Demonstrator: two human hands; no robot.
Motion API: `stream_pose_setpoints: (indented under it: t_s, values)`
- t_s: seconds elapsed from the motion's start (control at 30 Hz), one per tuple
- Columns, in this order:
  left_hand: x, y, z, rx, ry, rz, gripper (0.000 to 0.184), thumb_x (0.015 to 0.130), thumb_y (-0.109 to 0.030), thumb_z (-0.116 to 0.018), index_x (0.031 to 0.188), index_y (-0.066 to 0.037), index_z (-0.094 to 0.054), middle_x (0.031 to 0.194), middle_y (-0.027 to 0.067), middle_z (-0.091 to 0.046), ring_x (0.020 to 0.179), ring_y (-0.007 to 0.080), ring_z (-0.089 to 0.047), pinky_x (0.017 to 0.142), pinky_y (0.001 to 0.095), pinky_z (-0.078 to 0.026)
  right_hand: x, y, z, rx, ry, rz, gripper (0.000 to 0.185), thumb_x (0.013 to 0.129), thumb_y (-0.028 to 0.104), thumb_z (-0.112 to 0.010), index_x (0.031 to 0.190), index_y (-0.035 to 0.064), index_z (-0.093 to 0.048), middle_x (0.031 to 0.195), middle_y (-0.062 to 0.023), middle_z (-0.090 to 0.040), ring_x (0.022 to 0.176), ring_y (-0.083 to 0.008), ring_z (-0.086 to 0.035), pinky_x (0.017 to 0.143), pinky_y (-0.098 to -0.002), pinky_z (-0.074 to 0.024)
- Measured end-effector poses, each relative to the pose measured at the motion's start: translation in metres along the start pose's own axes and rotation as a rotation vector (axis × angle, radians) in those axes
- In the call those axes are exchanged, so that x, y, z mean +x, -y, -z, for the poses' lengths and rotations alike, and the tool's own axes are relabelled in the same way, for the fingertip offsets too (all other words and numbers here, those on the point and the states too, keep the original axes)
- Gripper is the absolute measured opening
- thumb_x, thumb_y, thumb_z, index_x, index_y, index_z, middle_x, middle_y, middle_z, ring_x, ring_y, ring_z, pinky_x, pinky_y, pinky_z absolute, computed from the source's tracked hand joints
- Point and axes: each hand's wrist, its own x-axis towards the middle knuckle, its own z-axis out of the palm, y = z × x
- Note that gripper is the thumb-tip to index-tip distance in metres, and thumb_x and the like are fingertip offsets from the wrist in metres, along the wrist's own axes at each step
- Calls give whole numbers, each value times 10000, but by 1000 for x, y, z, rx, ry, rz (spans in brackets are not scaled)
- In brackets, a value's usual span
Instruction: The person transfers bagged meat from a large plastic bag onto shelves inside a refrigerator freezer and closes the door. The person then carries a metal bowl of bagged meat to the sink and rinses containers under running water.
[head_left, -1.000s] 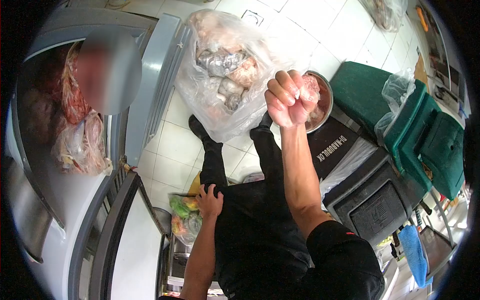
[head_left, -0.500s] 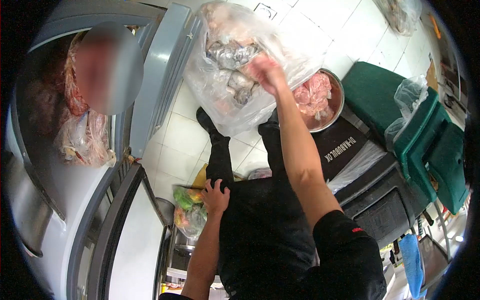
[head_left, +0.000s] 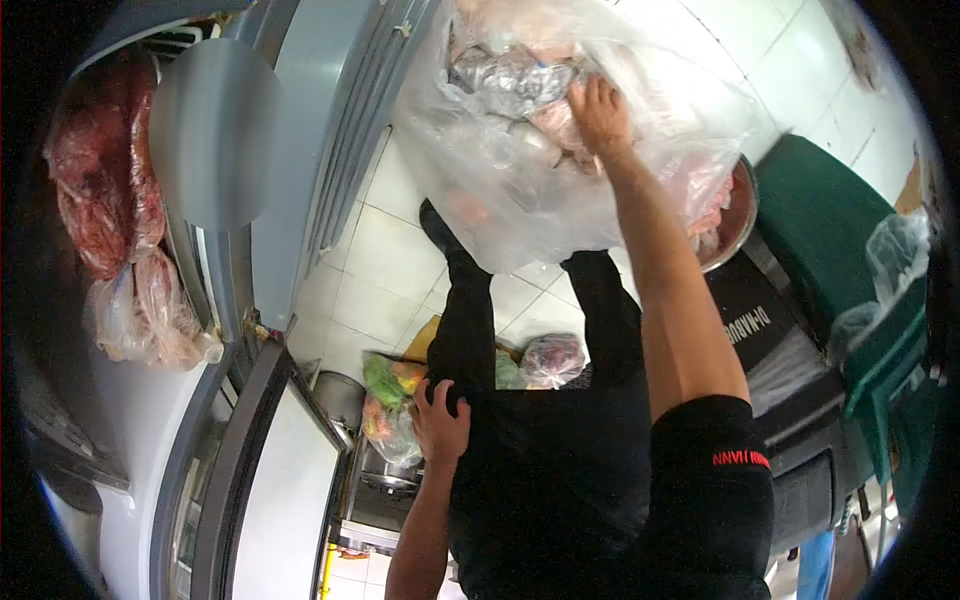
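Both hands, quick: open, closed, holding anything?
Left hand: open, fingers spread on left trouser leg.
Right hand: at packages in the open translucent plastic bag; grip cannot be told.

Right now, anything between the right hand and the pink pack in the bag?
Nothing visible: the right hand is over the bag's opening, fingers right beside the pink pack. Can't tell if they touch it.

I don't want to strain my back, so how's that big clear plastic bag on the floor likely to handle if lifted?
The plastic bag would probably sag and flop, since it looks thin, slack and wrinkled. With several bulky packages inside, it's likely heavy.
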Motion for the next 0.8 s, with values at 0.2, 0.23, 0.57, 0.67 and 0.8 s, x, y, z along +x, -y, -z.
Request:
stream_pose_setpoints:
  t_s: [0.2, 0.23, 0.57, 0.67, 0.8]
  values:
    - [2, -2, 2, -63, -49, -23, 361, 797, -259, -594, 1148, -212, -524, 1308, 116, -374, 1121, 398, -412, 898, 523, -393, 24, -35, 25, 375, 355, 245, 711, 610, 180, -770, 1215, 101, -404, 1065, -162, -589, 1035, -324, -549, 950, -418, -380]
    - [-1, 1, 5, -63, -47, -23, 357, 795, -260, -597, 1142, -211, -527, 1302, 116, -377, 1112, 396, -420, 892, 521, -396, 22, -30, 30, 382, 354, 243, 711, 610, 180, -770, 1215, 101, -404, 1065, -162, -589, 1035, -324, -549, 950, -418, -380]
    - [-10, 4, -4, -179, -129, -100, 362, 806, -306, -586, 1149, -207, -526, 1302, 130, -383, 1115, 408, -418, 898, 507, -395, -126, 32, 128, 1617, 366, 19, 651, 590, 75, -684, 1205, 14, -481, 1163, -129, -554, 1099, -231, -505, 975, -354, -380]
    - [-30, 9, -15, -166, -180, -259, 430, 807, -342, -583, 1210, -211, -510, 1363, 152, -348, 1155, 408, -407, 958, 501, -358, -190, 3, 296, 1913, 529, -106, 701, 580, 6, -660, 1252, 13, -460, 1162, -73, -554, 1082, -176, -501, 958, -333, -399]
    - [-97, -17, 40, -414, -231, -437, 514, 785, -344, -628, 1211, -85, -499, 1271, 169, -483, 1138, 347, -471, 942, 437, -392, -255, -53, 419, 2695, 454, -91, 650, 719, 185, -659, 1284, -25, -416, 1245, -126, -512, 1134, -189, -499, 933, -312, -431]
